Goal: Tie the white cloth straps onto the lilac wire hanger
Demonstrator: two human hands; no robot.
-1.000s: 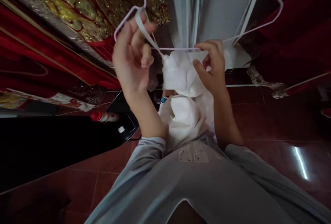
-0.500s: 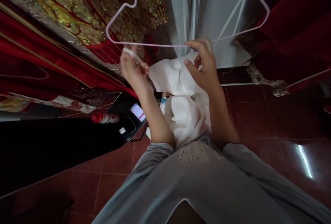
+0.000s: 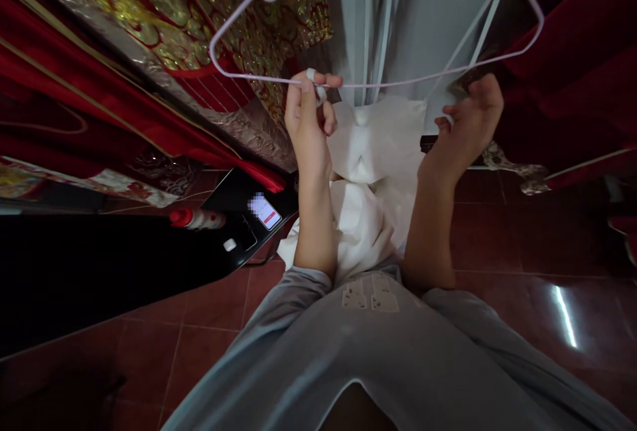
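Note:
A pale pink wire clothes hanger (image 3: 393, 84) spans the view in front of me, its top out of frame. My left hand (image 3: 312, 109) is closed on its lower bar, left of the middle, with a white strap (image 3: 311, 74) around its fingers. Another white strap (image 3: 460, 41) loops over the hanger's right shoulder and runs down behind the bar. My right hand (image 3: 466, 123) is just below the bar's right part, apart from it, with fingers loosely curled and nothing visible in them. White cloth (image 3: 355, 219) hangs below the hanger, between my forearms.
A black table (image 3: 124, 272) on the left bears a phone (image 3: 269, 216), a small white case (image 3: 229, 245) and a red-capped bottle (image 3: 196, 219). Red and gold sequined garments (image 3: 239, 26) hang at left, dark red cloth (image 3: 587, 40) at right. Pale doors (image 3: 428, 13) stand ahead.
My left hand has moved right, with the strap, onto the hanger's bar. My right hand has left the bar and moved right. The hanger's right end has shifted right and its bar tilts more.

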